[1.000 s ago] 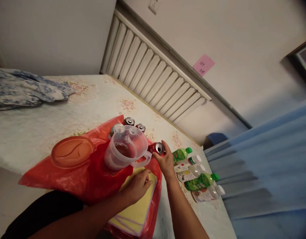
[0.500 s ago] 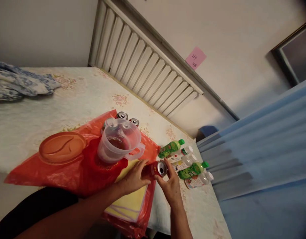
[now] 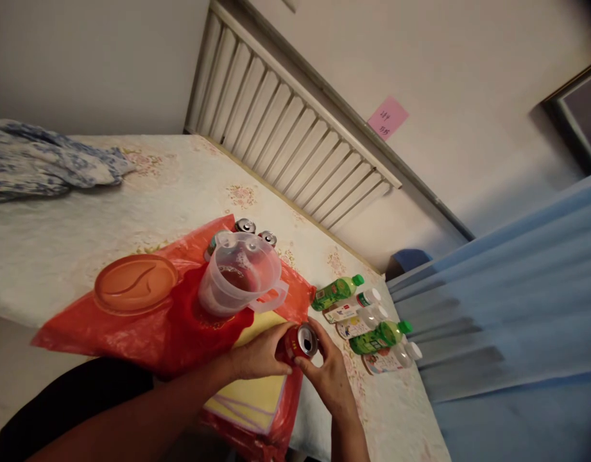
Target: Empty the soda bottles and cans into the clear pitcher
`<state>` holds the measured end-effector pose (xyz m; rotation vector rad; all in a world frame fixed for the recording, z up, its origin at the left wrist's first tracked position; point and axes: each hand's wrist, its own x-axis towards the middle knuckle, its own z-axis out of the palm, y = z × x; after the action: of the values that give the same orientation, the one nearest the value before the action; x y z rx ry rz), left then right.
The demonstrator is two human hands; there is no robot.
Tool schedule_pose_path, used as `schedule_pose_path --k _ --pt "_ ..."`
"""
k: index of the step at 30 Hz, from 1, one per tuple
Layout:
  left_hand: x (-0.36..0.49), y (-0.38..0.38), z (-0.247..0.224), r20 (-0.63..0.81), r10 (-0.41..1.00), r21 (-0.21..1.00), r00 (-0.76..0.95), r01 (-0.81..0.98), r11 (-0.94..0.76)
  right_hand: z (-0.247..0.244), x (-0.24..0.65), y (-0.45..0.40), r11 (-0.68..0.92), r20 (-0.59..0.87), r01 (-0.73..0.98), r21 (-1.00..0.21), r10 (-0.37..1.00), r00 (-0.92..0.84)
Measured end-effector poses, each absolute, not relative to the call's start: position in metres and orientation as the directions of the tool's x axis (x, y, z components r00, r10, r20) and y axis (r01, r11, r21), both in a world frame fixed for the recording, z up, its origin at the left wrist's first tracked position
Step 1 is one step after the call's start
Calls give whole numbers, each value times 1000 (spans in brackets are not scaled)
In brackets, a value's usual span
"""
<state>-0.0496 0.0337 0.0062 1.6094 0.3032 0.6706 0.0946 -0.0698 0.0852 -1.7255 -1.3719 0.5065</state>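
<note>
The head camera looks forward and down from close above the pale floral-covered table (image 3: pixel 179 212). Tilted sideways, it faces the white ribbed radiator (image 3: pixel 285 122) beyond.

Two green-capped bottles (image 3: pixel 382 337), three white-capped bottles (image 3: pixel 382 362), one jug (image 3: pixel 240 280)

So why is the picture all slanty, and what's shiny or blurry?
In the head view, the radiator slopes down rightward, perhaps because the camera is tipped; the top right corner goes dark; the rim of the red can shines, the red bag has pale glints, and print on the bottles is too soft to read.
</note>
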Motion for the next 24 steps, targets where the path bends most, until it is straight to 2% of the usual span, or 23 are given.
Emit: schedule_pose_path --k 7,15,20,24 --pt "-62 31 15 192 557 978 808 -109 -180 84 98 -71 -52 118 517 -855 949 291" --pt "-74 29 17 162 540 976 826 -51 -214 95 103 -44 58 165 328 -943 937 309" --pt "-84 29 16 107 508 981 855 -8 -192 103 93 -10 96 161 265 -959 959 235" --pt "-94 32 18 63 475 980 878 35 -194 110 76 16 88 118 289 -953 989 86"
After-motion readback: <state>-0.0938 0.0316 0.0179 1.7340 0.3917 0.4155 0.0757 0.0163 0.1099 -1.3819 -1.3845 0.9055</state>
